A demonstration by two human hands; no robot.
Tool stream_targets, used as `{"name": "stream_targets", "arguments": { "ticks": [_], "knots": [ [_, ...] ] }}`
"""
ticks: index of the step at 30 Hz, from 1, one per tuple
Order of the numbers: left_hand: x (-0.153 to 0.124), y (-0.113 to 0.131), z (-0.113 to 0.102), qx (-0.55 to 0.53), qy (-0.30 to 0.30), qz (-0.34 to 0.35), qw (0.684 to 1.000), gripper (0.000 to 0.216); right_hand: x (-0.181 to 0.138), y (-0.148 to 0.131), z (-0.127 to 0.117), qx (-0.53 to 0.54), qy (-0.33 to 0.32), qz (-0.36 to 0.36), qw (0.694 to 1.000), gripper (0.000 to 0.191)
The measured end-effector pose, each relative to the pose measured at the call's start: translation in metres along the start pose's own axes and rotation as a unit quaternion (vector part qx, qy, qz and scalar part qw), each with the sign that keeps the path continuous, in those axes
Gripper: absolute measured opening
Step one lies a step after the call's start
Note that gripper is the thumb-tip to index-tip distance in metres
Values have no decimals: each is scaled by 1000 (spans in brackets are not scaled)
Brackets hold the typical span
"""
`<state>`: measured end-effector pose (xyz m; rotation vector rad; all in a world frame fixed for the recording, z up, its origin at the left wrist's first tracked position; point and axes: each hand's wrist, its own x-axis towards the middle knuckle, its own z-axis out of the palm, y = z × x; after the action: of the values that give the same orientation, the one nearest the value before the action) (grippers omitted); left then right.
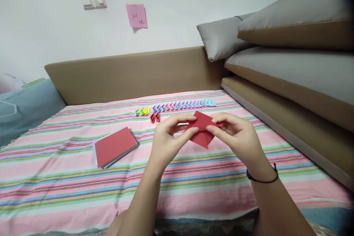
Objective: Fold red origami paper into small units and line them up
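Between my two hands is a folded piece of red origami paper, held up above the striped cloth. My left hand pinches its left side between thumb and fingers. On the other side my right hand grips the right corner the same way, with a dark cord bracelet on that wrist. Both thumbs press near the middle of the paper. Beyond it stand two small red folded paper pieces. A long row of folded pieces in purple, pink and blue lies behind them, with green and yellow ones to the left.
A stack of paper sheets, red on top, lies left of my hands on the striped cloth. Stacked grey and brown cushions rise along the right. A brown padded board runs along the back, below a pink note.
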<state>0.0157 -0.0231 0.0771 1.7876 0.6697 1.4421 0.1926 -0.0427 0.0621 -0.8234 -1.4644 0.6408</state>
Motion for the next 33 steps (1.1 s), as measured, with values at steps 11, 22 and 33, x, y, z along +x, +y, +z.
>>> {"name": "stream_targets", "arguments": {
  "ticks": [11, 22, 33],
  "knots": [
    [-6, 16, 19, -30, 110, -136, 984, 17, -4, -12, 9, -38, 57, 34, 997, 10],
    [-10, 28, 19, -27, 101, -140, 985, 10, -11, -26, 16, 35, 99, 76, 992, 11],
    [-14, 41, 17, -22, 91, -135, 986, 7, -17, -39, 15, -16, 83, 51, 995, 7]
  ]
}}
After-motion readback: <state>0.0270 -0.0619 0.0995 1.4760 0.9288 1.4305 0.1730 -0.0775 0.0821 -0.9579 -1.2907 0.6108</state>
